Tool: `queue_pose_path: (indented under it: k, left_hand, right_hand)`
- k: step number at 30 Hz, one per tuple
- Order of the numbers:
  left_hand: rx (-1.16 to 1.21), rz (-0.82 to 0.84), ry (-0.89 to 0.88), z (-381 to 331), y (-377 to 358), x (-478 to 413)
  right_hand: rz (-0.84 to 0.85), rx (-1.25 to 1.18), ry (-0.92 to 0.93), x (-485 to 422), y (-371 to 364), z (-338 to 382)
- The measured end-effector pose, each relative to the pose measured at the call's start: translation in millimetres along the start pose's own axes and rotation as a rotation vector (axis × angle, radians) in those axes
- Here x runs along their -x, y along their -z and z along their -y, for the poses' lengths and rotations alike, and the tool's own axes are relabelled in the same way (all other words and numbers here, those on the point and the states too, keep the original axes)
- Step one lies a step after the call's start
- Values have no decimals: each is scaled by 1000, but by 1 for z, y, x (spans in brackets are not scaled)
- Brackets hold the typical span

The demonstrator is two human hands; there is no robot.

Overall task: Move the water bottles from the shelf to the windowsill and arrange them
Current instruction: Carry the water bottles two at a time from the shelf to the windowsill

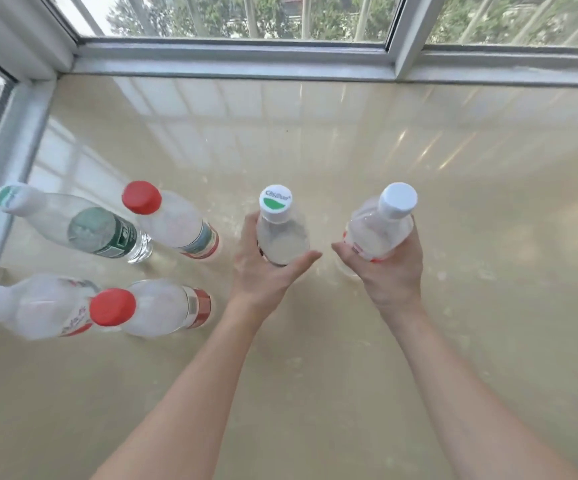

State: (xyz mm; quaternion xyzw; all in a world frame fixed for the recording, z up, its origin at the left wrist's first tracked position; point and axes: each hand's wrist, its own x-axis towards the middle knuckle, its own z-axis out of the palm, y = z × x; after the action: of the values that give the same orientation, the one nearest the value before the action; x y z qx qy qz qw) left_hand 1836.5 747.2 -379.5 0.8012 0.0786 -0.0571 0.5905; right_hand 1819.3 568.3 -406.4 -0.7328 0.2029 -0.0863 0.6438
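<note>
Green-logo bottle (282, 233) gripped in left hand (263, 271); white-cap bottle (381, 230) gripped in right hand (389, 271); side by side, windowsill (315, 140) beneath.

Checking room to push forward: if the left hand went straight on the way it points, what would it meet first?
The left hand, holding the green-and-white-capped clear bottle, likely meets only bare beige windowsill, then the grey metal window frame.

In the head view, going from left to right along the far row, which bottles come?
green-labelled bottle → red-capped bottle → green-marked-cap bottle held by left hand → white-capped bottle held by right hand
</note>
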Motion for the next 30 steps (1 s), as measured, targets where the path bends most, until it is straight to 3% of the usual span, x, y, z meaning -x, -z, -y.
queue_pose_path:
  k: [9,18,30]
  left_hand:
    - [-82,-18,-64,11,-4,-7]
    - [-204,51,150,47,-5,-10]
    - [-300,66,178,55,-11,-27]
  right_hand:
    - [61,6,-13,-11,1,-17]
    - [116,282,-51,-1,11,-32]
    - [63,373,-54,0,8,-37]
